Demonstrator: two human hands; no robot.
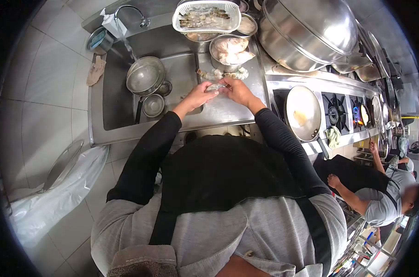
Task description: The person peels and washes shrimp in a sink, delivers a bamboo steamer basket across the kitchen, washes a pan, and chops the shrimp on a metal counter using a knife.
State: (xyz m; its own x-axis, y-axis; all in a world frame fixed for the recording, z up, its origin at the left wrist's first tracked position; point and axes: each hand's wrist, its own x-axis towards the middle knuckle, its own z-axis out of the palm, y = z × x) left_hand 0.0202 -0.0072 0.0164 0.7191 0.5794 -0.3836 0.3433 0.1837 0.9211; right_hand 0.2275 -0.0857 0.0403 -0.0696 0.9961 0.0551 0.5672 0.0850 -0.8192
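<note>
Over the steel desk (232, 113), beside the sink (113, 94), both hands are busy together: the left hand (200, 96) grasps one end of what looks like a shrimp (214, 87), and here's the right hand (239, 92) pinching at the other. Shelling or cleaning appears to be the step; exact fingertip work is too small to tell. The next move seems to call for a steady left hold and careful picking from the right. Just beyond lie more shrimp pieces (241, 74), then a bowl (225, 68) of pale contents, then a white basket (176, 19) of shrimp. Across in the sink, water runs onto a strainer (145, 77)!
</note>
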